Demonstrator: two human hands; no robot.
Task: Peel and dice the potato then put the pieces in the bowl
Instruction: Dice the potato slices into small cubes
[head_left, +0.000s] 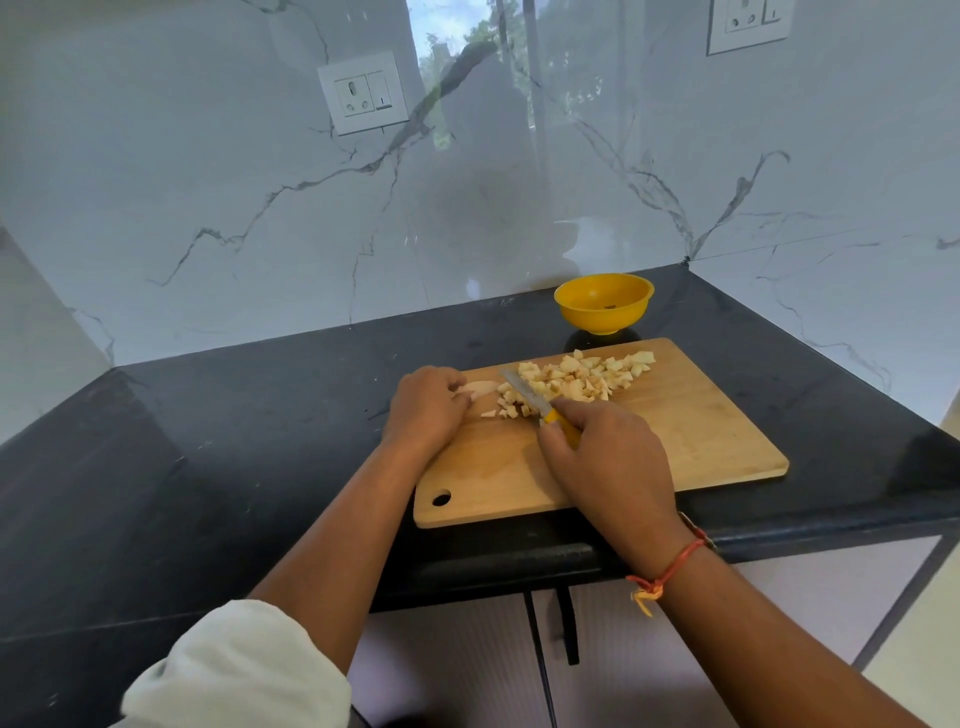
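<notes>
One yellow bowl (605, 322) sitting on the countertop (234, 441) behind the wooden cutting board (701, 431), holding only a dark speck, diced potato pieces (582, 376) lying heaped on the board, right hand (608, 452) gripping the yellow-handled knife (524, 392), left hand (428, 405) curling its fingers over an uncut potato chunk (480, 388) just left of the blade

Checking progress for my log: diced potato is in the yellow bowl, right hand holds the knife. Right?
No. The head view shows the diced potato on the cutting board, not in the yellow bowl; the right hand does hold the knife.
</notes>
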